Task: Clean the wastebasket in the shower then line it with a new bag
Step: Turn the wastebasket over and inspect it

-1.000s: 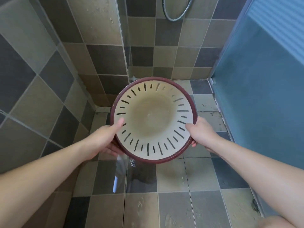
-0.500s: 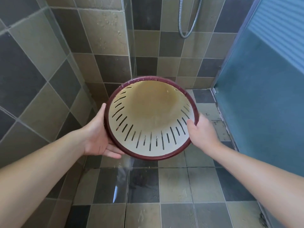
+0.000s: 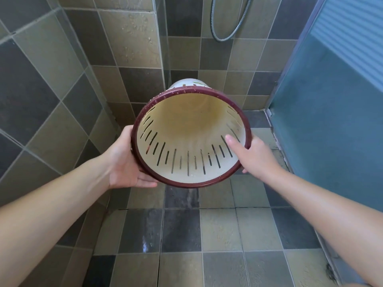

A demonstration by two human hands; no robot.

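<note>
The wastebasket (image 3: 186,129) is cream plastic with slotted walls and a dark red rim. It is held in the air above the shower floor, tipped so its mouth faces me and its base points at the far wall. Water runs from its lower rim down to the floor. My left hand (image 3: 126,160) grips the left side from outside, fingers curled under the rim. My right hand (image 3: 252,156) holds the right side, thumb lying inside over the rim and fingers behind it.
Wet tiled floor (image 3: 186,235) lies below. Tiled walls (image 3: 62,79) close in at the left and back. A frosted blue shower door (image 3: 331,121) stands at the right. A metal shower hose (image 3: 226,36) loops on the back wall.
The basket has been tipped from mouth-up to lying on its side, mouth toward me, and lifted a little. Both hands turned with it; water now spills out.
</note>
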